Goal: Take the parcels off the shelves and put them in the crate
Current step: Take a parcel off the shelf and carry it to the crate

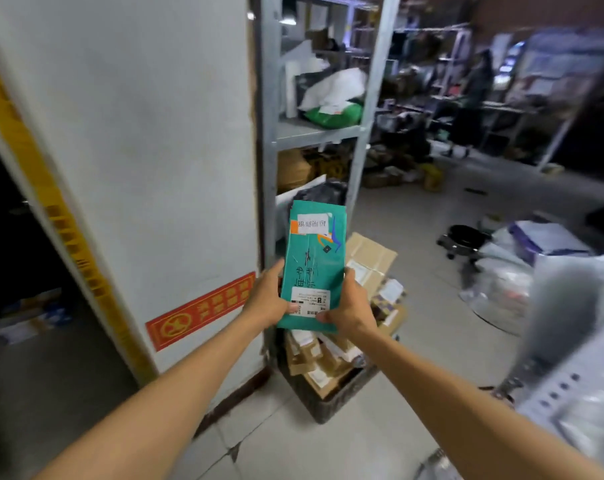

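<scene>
A flat teal parcel (312,261) with white labels is held upright in front of me by both hands. My left hand (269,299) grips its lower left edge and my right hand (350,304) grips its lower right edge. Directly below it on the floor stands a dark crate (331,400) filled with several cardboard parcels (369,261). Behind it rises a grey metal shelf unit (373,98) holding a white and a green bag parcel (335,112) on the upper shelf, with brown boxes and a black bag on the shelves lower down.
A white pillar (137,168) with a red sticker stands to the left of the shelf. White plastic bags (522,268) and a black wheeled stool base (465,239) lie on the floor at right. A perforated metal upright (549,379) is close at right.
</scene>
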